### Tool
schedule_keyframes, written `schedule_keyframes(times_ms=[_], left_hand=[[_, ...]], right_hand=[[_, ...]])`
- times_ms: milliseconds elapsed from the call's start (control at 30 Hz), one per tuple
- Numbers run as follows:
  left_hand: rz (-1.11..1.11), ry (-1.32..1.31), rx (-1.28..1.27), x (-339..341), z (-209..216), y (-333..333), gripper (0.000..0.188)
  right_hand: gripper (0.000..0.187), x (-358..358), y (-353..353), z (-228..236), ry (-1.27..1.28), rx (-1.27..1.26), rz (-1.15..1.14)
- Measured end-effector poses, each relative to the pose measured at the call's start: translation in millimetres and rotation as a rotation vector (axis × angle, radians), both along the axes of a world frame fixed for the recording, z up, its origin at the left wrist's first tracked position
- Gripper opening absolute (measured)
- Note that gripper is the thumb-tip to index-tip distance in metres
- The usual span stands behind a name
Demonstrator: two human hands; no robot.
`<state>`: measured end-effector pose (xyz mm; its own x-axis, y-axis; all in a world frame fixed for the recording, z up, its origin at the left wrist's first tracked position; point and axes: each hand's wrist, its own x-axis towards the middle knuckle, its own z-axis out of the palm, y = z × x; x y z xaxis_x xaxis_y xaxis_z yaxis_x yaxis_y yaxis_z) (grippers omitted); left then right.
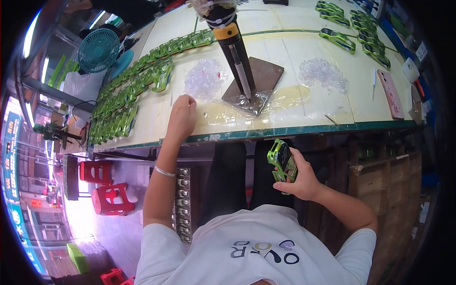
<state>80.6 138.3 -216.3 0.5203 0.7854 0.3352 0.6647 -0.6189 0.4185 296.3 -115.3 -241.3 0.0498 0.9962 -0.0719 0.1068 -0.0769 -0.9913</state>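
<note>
My right hand (305, 178) is closed round a green and black toy car body (281, 159), held low in front of the table edge. Over the near table edge is my left hand (184, 116), its fingers curled together. Whatever may be between those fingers is hidden. Just beyond it lies a pile of small clear plastic pieces (205, 78). Between the two hands, farther in, a black upright tool with a yellow band (227, 32) rises over a brown square plate (267, 72).
Rows of green car bodies (114, 124) line the table's left side; several more (337, 40) lie far right. A second clear pile (323, 75), a pink phone (390, 95) and a thin white tool (374, 84) are right. A teal fan (99, 50) and red stools (113, 198) stand left.
</note>
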Motion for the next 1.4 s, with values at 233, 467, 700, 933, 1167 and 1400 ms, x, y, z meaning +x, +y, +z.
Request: schedule_keyframes(times_ms=[233,467,700,933,1167,1400], left_hand=[[-0.042,-0.803,-0.932,-2.8,19.6,-47.7,0.012],[-0.238,-0.871,-1.185,6.2,26.2,-101.9,0.009],[-0.361,-0.839,-1.255,26.9,39.8,-138.6,0.015],[-0.467,-0.675,-1.196,31.4,51.6,-156.4,0.017],[-0.409,-0.353,-0.789,40.5,54.3,-165.4,0.019],[-0.563,-0.254,-0.496,47.8,50.1,-154.7,0.026]], right_hand=[[0.073,0.1,-0.3,0.8,0.027,-0.025,0.012],[0.071,2.3,-0.3,7.2,0.024,-0.066,0.02],[0.07,1.4,-0.7,6.2,-0.01,-0.007,0.023],[0.072,1.7,-1.6,2.9,-0.108,0.088,0.019],[0.072,1.4,-3.5,2.7,-0.15,0.128,0.029],[0.069,0.1,-4.4,4.2,-0.276,0.281,0.03]])
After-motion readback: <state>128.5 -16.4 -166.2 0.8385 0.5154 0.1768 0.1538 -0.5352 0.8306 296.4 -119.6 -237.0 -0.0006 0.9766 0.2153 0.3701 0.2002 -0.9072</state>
